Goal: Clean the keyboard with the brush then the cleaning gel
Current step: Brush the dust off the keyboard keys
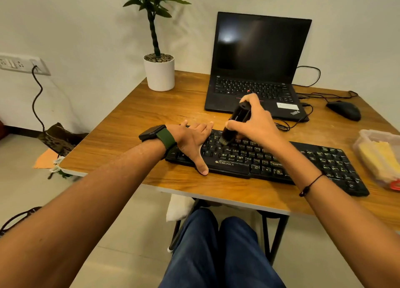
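A black keyboard lies slanted across the front of the wooden table. My left hand lies flat on the keyboard's left end, fingers straight, thumb over the front edge. My right hand grips a black brush, its bristles touching the keys in the upper left part of the keyboard. A clear plastic tub with yellow material inside stands at the right edge of the table.
An open black laptop stands behind the keyboard, with cables trailing to its right. A black mouse sits at the far right. A potted plant in a white pot stands at the table's back left corner. My legs are under the table.
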